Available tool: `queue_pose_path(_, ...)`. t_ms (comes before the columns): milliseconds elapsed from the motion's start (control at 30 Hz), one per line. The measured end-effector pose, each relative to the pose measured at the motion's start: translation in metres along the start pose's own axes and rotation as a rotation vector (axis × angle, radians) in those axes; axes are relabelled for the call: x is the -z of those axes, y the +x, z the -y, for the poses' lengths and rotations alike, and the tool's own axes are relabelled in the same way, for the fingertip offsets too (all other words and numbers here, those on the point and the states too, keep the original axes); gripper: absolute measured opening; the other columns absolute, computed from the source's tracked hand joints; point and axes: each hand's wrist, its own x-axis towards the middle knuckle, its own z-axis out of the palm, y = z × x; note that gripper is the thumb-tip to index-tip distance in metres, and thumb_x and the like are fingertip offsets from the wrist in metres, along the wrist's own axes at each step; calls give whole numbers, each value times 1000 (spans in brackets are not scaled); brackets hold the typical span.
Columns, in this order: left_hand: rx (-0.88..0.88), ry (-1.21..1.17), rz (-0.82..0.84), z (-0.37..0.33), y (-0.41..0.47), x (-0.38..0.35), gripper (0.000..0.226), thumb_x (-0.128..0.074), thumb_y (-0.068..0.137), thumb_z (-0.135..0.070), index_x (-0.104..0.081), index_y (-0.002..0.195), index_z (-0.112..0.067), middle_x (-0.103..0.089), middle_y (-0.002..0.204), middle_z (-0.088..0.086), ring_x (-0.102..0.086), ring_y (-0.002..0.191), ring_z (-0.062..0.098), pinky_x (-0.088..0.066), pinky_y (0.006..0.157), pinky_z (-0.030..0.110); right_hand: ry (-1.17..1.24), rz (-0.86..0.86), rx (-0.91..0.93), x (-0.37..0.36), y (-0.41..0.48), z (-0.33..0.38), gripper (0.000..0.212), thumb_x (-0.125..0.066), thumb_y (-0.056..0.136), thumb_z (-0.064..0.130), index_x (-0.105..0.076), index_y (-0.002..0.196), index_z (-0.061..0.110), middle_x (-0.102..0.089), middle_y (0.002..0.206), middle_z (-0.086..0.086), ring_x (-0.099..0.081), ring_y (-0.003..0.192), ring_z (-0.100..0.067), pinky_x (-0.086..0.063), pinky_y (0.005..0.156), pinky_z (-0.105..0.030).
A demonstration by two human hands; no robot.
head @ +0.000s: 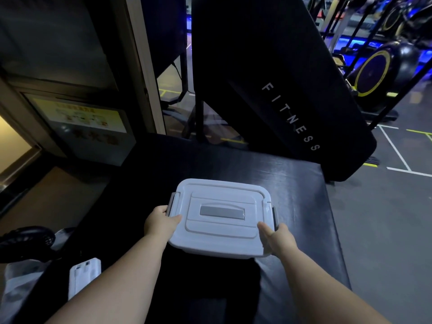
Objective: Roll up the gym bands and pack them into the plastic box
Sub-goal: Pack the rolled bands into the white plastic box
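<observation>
— What are the hands doing?
— The left hand (161,222) is gripping the closed plastic box (222,232) at its left side, thumb on top; the right hand (279,237) is gripping its right side.
— How many of each?
— One box, two grey latches (172,202), one grey handle (222,211), over the black padded bench (304,195).
— Room?
— A white device (85,275) is lying left; bare padding is stretching right to the bench edge.

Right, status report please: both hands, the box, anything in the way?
Left hand grips the plastic box by its left side, right hand by its right. Lid on, box over the black bench. No bands in view.
</observation>
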Motion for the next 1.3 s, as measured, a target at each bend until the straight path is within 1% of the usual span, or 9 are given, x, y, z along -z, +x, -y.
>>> queue_pose_path(167, -19, 75, -14, -5, -4, 0, 49, -70, 85, -15, -51, 130, -12, -63, 122, 6, -62, 98, 25, -51, 84, 37, 30, 11, 23, 1, -3, 1, 43, -60, 92, 42, -46, 111, 6, -53, 97, -7, -51, 88, -25, -42, 74, -33)
queue_pose_path(233, -36, 140, -29, -7, -7, 0, 44, -68, 88, -17, -53, 128, -13, -64, 121, 5, -59, 92, 21, -46, 77, 31, 37, 4, 27, 0, -3, 1, 41, -61, 92, 41, -45, 110, 7, -53, 96, -6, -51, 87, -25, -42, 76, -33)
queue_pose_path(367, -87, 210, -51, -5, -11, -3, 37, -63, 91, -19, -52, 126, -13, -64, 116, 6, -57, 86, 21, -43, 71, 31, 32, 4, 12, 0, -4, 2, 42, -60, 92, 44, -44, 107, 8, -58, 104, -10, -53, 91, -26, -44, 81, -36)
queue_pose_path(467, -113, 204, -31, 1, -13, -5, 42, -58, 94, -21, -47, 134, -15, -63, 120, 7, -61, 94, 27, -46, 75, 33, 24, -4, 7, 0, -4, 1, 52, -60, 91, 47, -46, 121, 6, -60, 114, -13, -56, 96, -29, -45, 83, -37)
queue_pose_path(600, -94, 155, -5, 4, -16, -8, 48, -54, 96, -22, -39, 142, -19, -61, 123, 11, -61, 99, 33, -48, 80, 35, 37, -15, 15, -1, -6, 1, 55, -61, 91, 45, -45, 128, 7, -58, 105, -7, -56, 94, -29, -45, 81, -37)
queue_pose_path(767, -88, 120, 12, 5, -16, -9, 50, -53, 97, -23, -36, 144, -21, -60, 126, 10, -57, 92, 28, -46, 79, 34, 15, -19, 60, -1, -12, 4, 37, -59, 94, 40, -39, 107, 12, -53, 100, -7, -51, 86, -25, -37, 73, -32)
queue_pose_path(933, -92, 92, 21, 6, -17, -8, 50, -53, 98, -24, -36, 144, -21, -59, 125, 8, -54, 88, 24, -42, 74, 32, -89, -66, 84, 1, -14, 5, 36, -56, 94, 44, -39, 95, 12, -51, 81, -2, -48, 68, -15, -34, 61, -35)
queue_pose_path(1100, -101, 38, 36, 9, -17, -7, 52, -53, 98, -26, -35, 146, -22, -59, 125, 7, -57, 94, 24, -46, 78, 34, -185, -105, 114, 1, -15, 8, 35, -54, 93, 46, -39, 89, 14, -56, 79, -4, -52, 68, -19, -34, 56, -34)
queue_pose_path(1300, -69, -76, 71, 15, -23, -9, 52, -46, 101, -32, -27, 150, -32, -55, 132, 4, -56, 104, 24, -46, 90, 36, -138, -110, 130, 0, -22, 6, 35, -53, 95, 45, -35, 83, 18, -55, 79, -4, -51, 66, -17, -32, 53, -32)
